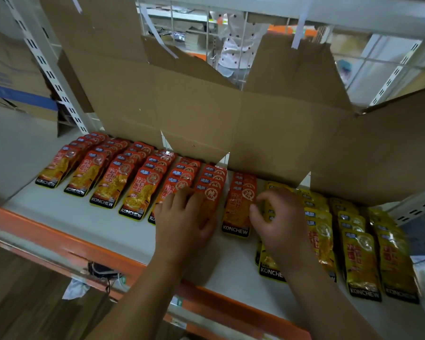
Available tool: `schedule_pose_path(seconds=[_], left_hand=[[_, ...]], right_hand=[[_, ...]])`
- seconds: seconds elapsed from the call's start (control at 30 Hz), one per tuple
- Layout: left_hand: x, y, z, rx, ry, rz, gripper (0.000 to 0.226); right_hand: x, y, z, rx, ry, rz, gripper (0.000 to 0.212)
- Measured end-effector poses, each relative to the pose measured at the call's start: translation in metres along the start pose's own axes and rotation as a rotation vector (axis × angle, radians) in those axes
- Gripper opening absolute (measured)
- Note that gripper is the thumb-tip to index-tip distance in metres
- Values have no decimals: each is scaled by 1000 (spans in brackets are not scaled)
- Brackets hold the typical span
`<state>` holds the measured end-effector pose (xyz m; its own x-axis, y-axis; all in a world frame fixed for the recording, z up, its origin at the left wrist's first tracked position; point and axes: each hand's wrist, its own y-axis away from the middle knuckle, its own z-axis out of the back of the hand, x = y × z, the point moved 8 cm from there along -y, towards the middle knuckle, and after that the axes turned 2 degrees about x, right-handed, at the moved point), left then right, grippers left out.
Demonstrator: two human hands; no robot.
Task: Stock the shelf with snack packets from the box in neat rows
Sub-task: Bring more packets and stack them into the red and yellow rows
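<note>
Your left hand (184, 217) lies flat on red packets (211, 188), right hand (277, 222) curled, grip unclear; the last red row (241, 207) runs away from you between them

The head camera looks forward and down from close above the shelf (71, 217), edges apparently blurred.
</note>
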<state>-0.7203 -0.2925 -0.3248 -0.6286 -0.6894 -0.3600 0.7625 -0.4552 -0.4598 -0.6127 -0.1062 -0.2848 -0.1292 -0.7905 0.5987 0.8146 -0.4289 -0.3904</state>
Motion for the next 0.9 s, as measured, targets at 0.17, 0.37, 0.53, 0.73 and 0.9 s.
schedule_pose_path(seconds=[0.17,0.37,0.53,0.73,0.9], left_hand=[[-13,21,38,-26,12,-2,43],[-16,57,114,-99,31,103,44],[-1,74,215,-225,-14,132,41],[52,82,353,-346,-71,212,39],[135,85,453,-396,-103,262,41]], right_hand=[[33,6,20,-31,-11,132,15],[85,24,28,-34,-102,283,23],[161,27,32,-46,-185,397,18],[288,18,21,-59,-270,524,26],[410,9,-15,-48,-284,626,24]])
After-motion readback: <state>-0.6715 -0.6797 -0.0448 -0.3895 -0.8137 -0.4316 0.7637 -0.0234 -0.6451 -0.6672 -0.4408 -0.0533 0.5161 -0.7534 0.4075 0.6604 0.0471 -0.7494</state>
